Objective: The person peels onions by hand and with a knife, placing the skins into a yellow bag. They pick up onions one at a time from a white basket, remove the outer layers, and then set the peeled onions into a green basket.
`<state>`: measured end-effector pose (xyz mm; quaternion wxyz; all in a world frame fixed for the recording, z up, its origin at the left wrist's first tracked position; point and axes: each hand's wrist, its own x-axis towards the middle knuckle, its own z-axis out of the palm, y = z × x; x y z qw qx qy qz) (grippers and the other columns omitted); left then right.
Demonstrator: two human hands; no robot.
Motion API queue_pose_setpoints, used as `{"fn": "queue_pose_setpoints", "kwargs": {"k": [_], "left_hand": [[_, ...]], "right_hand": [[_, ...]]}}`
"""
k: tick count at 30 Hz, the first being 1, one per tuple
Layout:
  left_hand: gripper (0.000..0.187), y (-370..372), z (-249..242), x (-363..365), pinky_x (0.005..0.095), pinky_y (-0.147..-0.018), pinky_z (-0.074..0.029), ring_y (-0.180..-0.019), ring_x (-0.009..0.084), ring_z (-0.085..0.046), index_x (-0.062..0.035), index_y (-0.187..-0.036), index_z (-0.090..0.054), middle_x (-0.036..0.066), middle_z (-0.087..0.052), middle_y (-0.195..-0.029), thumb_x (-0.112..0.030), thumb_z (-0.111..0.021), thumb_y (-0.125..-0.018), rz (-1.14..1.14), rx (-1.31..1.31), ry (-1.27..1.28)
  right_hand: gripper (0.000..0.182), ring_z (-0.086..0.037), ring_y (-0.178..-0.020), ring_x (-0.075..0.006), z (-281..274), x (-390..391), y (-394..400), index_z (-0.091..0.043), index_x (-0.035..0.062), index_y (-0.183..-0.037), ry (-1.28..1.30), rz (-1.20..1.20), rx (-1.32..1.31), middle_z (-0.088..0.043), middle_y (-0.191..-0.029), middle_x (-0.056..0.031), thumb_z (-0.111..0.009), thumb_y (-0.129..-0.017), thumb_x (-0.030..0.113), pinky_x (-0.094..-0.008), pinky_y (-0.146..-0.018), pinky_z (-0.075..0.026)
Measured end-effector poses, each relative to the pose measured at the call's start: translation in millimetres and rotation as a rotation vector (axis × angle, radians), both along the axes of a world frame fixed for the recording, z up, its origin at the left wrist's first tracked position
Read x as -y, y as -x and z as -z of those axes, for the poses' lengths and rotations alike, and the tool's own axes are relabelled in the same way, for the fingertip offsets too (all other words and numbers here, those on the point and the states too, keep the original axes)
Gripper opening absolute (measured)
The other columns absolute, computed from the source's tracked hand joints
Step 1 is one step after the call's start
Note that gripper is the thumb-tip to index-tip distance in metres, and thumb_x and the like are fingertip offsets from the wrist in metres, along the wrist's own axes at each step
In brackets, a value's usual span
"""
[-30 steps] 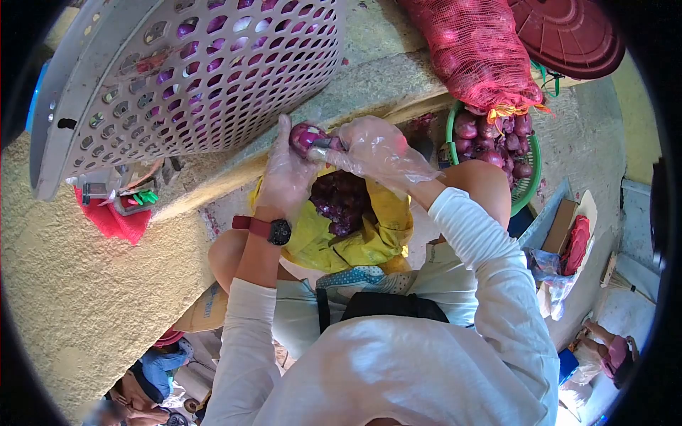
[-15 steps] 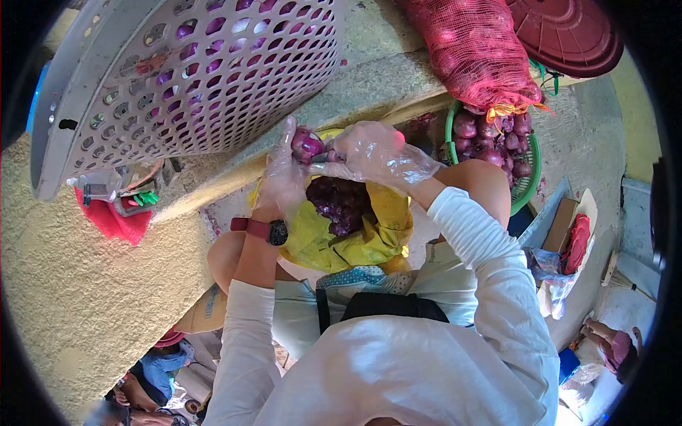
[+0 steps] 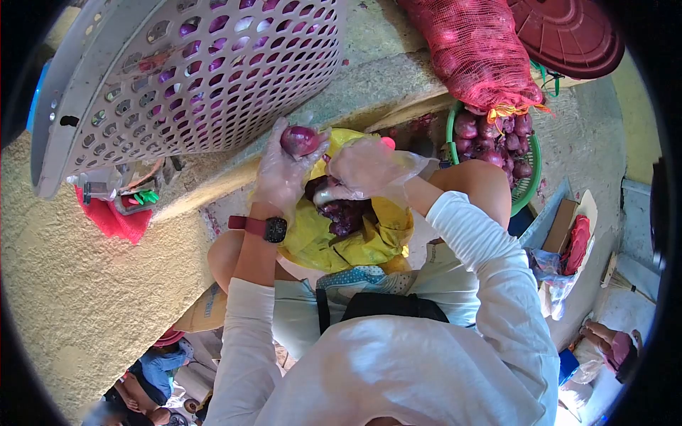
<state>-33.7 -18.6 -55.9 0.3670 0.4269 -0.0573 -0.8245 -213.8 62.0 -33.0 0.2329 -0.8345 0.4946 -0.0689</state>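
Observation:
A red onion sits in the fingers of my left hand, which wears a clear plastic glove. My right hand, gloved the same way, is closed to the right of it, apart from the onion. A small knife is in that fist; its pinkish-red handle end pokes out at the back, and its blade is hard to make out. Below both hands, between my knees, lies an open yellow sack with dark onion skins in it.
A large grey perforated basket with onions leans over the ledge at upper left. A red mesh sack of onions lies above a green basket of red onions. A dark red lid is at upper right. People sit at lower left.
My right hand has drawn away from the onion and moved slightly down. The onion has turned in my left hand and now shows a smoother side.

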Motion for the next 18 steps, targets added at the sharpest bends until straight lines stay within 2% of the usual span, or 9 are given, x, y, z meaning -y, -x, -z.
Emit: {"fn": "queue_pose_setpoints", "kwargs": {"k": [2,6,8,10,12,14,15,16,18], "left_hand": [[0.057,-1.4,3.6,1.9,0.0569,-0.101,-0.056,-0.114,0.0468,-0.063,0.0008,-0.138,-0.043,0.023,-0.056,-0.129,-0.036,-0.066,-0.101,-0.012,-0.043,-0.038],[0.057,1.0,3.1,3.5,0.0604,-0.102,-0.054,-0.119,0.0478,-0.059,0.0008,-0.139,-0.042,0.024,-0.057,-0.129,-0.033,-0.067,-0.101,-0.031,-0.116,-0.049],[0.055,-0.7,2.5,3.8,0.0609,-0.101,-0.054,-0.120,0.0474,-0.058,0.0005,-0.138,-0.044,0.024,-0.058,-0.128,-0.033,-0.067,-0.100,-0.008,-0.117,-0.033],[0.054,-4.8,7.0,5.6,0.0614,-0.101,-0.054,-0.121,0.0470,-0.057,0.0002,-0.137,-0.045,0.024,-0.059,-0.127,-0.032,-0.068,-0.100,0.016,-0.119,-0.017],[0.050,-7.8,12.3,8.5,0.0592,-0.101,-0.054,-0.116,0.0421,-0.059,0.0000,-0.133,-0.049,0.023,-0.061,-0.122,-0.031,-0.069,-0.100,0.015,-0.173,-0.137],[0.048,-8.9,14.0,6.8,0.0575,-0.101,-0.055,-0.112,0.0388,-0.060,-0.0001,-0.130,-0.050,0.021,-0.061,-0.120,-0.030,-0.070,-0.099,0.029,-0.163,-0.096],[0.046,-7.3,8.8,4.9,0.0558,-0.101,-0.055,-0.108,0.0356,-0.061,-0.0003,-0.128,-0.051,0.019,-0.061,-0.117,-0.030,-0.071,-0.099,0.044,-0.153,-0.054],[0.046,-4.4,4.1,2.7,0.0558,-0.101,-0.055,-0.108,0.0356,-0.061,-0.0003,-0.128,-0.051,0.019,-0.061,-0.117,-0.030,-0.071,-0.099,0.043,-0.152,-0.054],[0.042,2.4,-6.1,-1.7,0.0510,-0.100,-0.054,-0.103,0.0292,-0.061,-0.0014,-0.123,-0.055,0.015,-0.061,-0.114,-0.029,-0.073,-0.097,-0.027,-0.234,0.016]], "right_hand": [[0.073,-0.070,-0.080,-0.0374,7.7,-0.4,-2.0,-0.076,0.0058,-0.081,-0.017,0.084,0.007,-0.070,-0.078,-0.0162,-0.061,-0.081,0.077,-0.0495,-0.074,-0.054],[0.069,-0.070,-0.080,-0.0377,-7.9,3.4,6.6,-0.077,0.0069,-0.083,-0.020,0.015,0.008,-0.071,-0.079,-0.0147,-0.065,-0.078,0.075,-0.0498,-0.074,-0.054],[0.071,-0.069,-0.074,-0.0370,-13.8,7.5,10.2,-0.075,0.0088,-0.084,-0.051,0.071,0.089,-0.068,-0.073,-0.0162,-0.069,-0.073,0.079,-0.0478,-0.067,-0.053],[0.069,-0.069,-0.075,-0.0376,-9.2,11.7,14.4,-0.074,0.0083,-0.086,-0.056,0.115,0.111,-0.068,-0.073,-0.0167,-0.072,-0.072,0.076,-0.0469,-0.067,-0.053],[0.067,-0.068,-0.076,-0.0382,-8.3,14.3,18.2,-0.073,0.0077,-0.087,-0.059,0.158,0.133,-0.068,-0.074,-0.0173,-0.075,-0.072,0.073,-0.0461,-0.068,-0.053],[0.062,-0.066,-0.072,-0.0364,-10.3,15.2,21.4,-0.071,0.0052,-0.090,-0.051,0.352,0.380,-0.067,-0.075,-0.0182,-0.080,-0.075,0.064,-0.0438,-0.069,-0.052],[0.060,-0.063,-0.069,-0.0295,-18.3,14.7,19.6,-0.066,0.0017,-0.086,-0.131,0.434,0.483,-0.066,-0.073,-0.0150,-0.080,-0.081,0.059,-0.0408,-0.068,-0.051],[0.060,-0.063,-0.069,-0.0295,-25.2,14.9,17.6,-0.066,0.0017,-0.086,-0.131,0.433,0.483,-0.066,-0.073,-0.0150,-0.080,-0.081,0.059,-0.0408,-0.068,-0.051],[0.056,-0.066,-0.072,-0.0220,-33.7,15.6,14.8,-0.070,0.0022,-0.097,-0.462,0.611,0.708,-0.066,-0.074,-0.0103,-0.070,-0.092,0.058,-0.0388,-0.069,-0.050]]}}
